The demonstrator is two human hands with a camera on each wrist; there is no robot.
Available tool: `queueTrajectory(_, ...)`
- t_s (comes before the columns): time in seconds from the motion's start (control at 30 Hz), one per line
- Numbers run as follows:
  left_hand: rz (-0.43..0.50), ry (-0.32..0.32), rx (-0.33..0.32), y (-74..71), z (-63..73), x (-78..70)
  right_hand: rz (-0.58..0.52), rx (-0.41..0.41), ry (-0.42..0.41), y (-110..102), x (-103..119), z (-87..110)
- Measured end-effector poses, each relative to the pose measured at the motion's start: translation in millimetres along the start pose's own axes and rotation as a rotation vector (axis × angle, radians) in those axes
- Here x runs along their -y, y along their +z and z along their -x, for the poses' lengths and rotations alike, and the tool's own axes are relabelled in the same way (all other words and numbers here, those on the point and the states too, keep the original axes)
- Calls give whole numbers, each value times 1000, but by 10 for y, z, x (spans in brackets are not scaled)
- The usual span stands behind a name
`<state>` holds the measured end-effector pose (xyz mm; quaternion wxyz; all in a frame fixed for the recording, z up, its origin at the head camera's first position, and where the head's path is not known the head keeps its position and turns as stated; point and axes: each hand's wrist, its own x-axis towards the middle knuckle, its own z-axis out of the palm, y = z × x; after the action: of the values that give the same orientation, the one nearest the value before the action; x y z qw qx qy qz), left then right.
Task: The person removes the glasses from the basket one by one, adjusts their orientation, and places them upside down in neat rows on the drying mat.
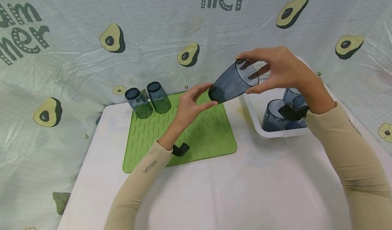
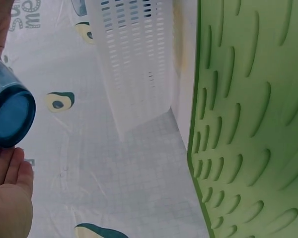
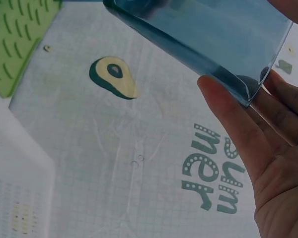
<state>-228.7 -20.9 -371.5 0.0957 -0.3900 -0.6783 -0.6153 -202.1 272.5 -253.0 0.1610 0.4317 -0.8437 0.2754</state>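
A blue-grey see-through tumbler (image 1: 229,82) is held tilted in the air above the far right part of the green mat (image 1: 202,134). My right hand (image 1: 280,70) grips it at the open rim, which faces right. At the darker base, my left hand (image 1: 191,104) has its fingers on one side and its thumb on the other. The left wrist view shows the round tumbler base (image 2: 14,118) between the left fingers and thumb. In the right wrist view the tumbler wall (image 3: 208,39) lies against the right fingers.
Two similar tumblers (image 1: 139,102) stand upside down at the mat's far left corner. To the right, a white perforated basket (image 1: 257,121) holds several more tumblers (image 1: 272,117), partly hidden by my right wrist. A sheet printed with avocados (image 1: 188,54) hangs behind the white table (image 1: 196,196).
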Motion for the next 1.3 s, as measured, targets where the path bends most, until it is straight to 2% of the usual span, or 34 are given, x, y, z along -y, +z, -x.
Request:
queueTrajectory(0.2, -47, 79, -2, 1, -19, -2, -18, -12, -2, -12, 32, -8)
queueTrajectory(0.37, -82, 164, -43, 12, -42, -24, -36, -40, -21, -24, 54, -11)
queueTrajectory(0.47, -76, 219, -65, 1, -65, -36, -47, -49, -32, -39, 67, -21)
queueTrajectory(0.6, -52, 247, -70, -22, -78, -45, -64, -42, -33, -55, 71, -25)
queueTrajectory(0.8, -30, 250, -60, -52, -77, -62, -76, -38, -36, -61, 85, -26)
queueTrajectory(0.97, 12, 223, -39, -60, -79, -82, -97, -45, -26, -69, 79, -27)
queueTrajectory(1.13, 166, 157, -8, -43, -62, -113, -148, -61, -42, -68, 57, -21)
queueTrajectory(1.3, 388, 99, 37, -27, -29, -136, -197, -75, -64, -63, 66, -23)
